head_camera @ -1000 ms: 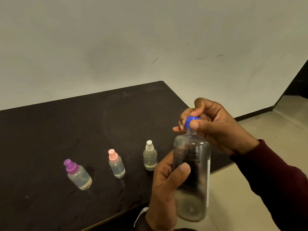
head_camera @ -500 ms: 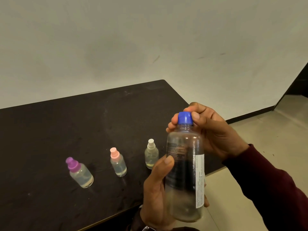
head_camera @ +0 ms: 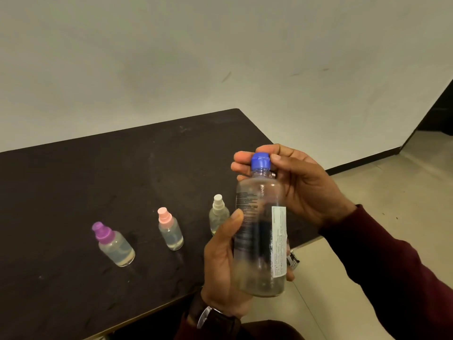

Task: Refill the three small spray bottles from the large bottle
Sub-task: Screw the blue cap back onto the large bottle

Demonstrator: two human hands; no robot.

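I hold the large clear bottle [head_camera: 261, 231] upright in the air, off the table's right front corner. My left hand [head_camera: 224, 261] wraps its body from the left. The fingers of my right hand [head_camera: 296, 185] pinch its blue cap [head_camera: 261, 161], which sits on the neck. Three small spray bottles stand in a row on the dark table [head_camera: 98, 180]: one with a purple top [head_camera: 113, 244] at the left, one with a pink top [head_camera: 170, 231] in the middle, one with a white top [head_camera: 217, 214] at the right, partly behind my left thumb. All three tops are on.
The table's front edge runs diagonally under my left wrist, and its right edge passes behind the large bottle. A pale wall rises behind the table. Tiled floor lies to the right, with a dark doorway [head_camera: 438, 111] at the far right.
The large bottle has come a little left and more upright. My right fingers have shifted around the blue cap. The view has drifted slightly; the small bottles have stayed put.
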